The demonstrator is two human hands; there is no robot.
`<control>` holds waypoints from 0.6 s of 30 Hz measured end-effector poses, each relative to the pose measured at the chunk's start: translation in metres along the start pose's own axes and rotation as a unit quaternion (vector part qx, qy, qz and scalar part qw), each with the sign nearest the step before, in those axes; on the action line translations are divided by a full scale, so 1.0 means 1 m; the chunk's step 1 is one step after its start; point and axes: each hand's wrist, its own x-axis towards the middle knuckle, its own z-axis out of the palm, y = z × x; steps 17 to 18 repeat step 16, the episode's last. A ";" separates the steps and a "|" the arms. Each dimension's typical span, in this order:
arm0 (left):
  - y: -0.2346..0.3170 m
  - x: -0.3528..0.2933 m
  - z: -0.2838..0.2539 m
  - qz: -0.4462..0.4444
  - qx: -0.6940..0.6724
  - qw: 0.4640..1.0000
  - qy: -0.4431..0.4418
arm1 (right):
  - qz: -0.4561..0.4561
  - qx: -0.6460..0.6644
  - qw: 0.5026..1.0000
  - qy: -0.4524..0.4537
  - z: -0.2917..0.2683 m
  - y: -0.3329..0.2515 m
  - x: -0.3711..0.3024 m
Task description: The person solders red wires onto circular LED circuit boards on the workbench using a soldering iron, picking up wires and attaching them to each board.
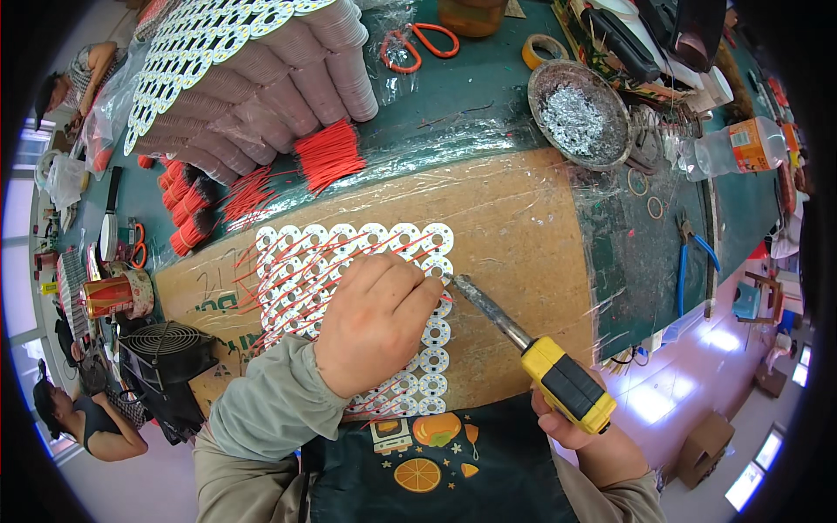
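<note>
A sheet of round white LED circuit boards [433, 359] lies on the cardboard in front of me, with thin red wires running slantwise across its rows. Over its middle, my left hand [373, 318] is closed in a pinch on a red wire near the right-hand column, and most of that wire is hidden by the fingers. My right hand [565, 423] grips a yellow and black soldering iron [571, 382] by its handle. The iron's metal tip points up and left, close beside the left fingertips. Whether the tip touches a board I cannot tell.
Behind stand a tall stack of board sheets [288, 83] and bundles of red wires [330, 157]. A round metal dish [580, 113] with silvery bits, red-handled scissors [418, 45], tape [544, 50] and blue-handled pliers [689, 261] lie around. A black fan [166, 349] is at left. Other people sit far left.
</note>
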 end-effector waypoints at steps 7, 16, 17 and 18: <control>-0.002 -0.004 0.002 0.006 0.000 1.000 -0.017 | -0.052 -0.023 0.998 0.011 0.001 0.002 0.003; 0.000 -0.001 -0.004 -0.002 0.005 1.000 -0.023 | 0.078 0.094 0.992 0.010 0.002 0.004 -0.015; 0.000 -0.001 -0.004 -0.002 0.005 1.000 -0.023 | 0.078 0.094 0.992 0.010 0.002 0.004 -0.015; 0.000 -0.001 -0.004 -0.002 0.005 1.000 -0.023 | 0.078 0.094 0.992 0.010 0.002 0.004 -0.015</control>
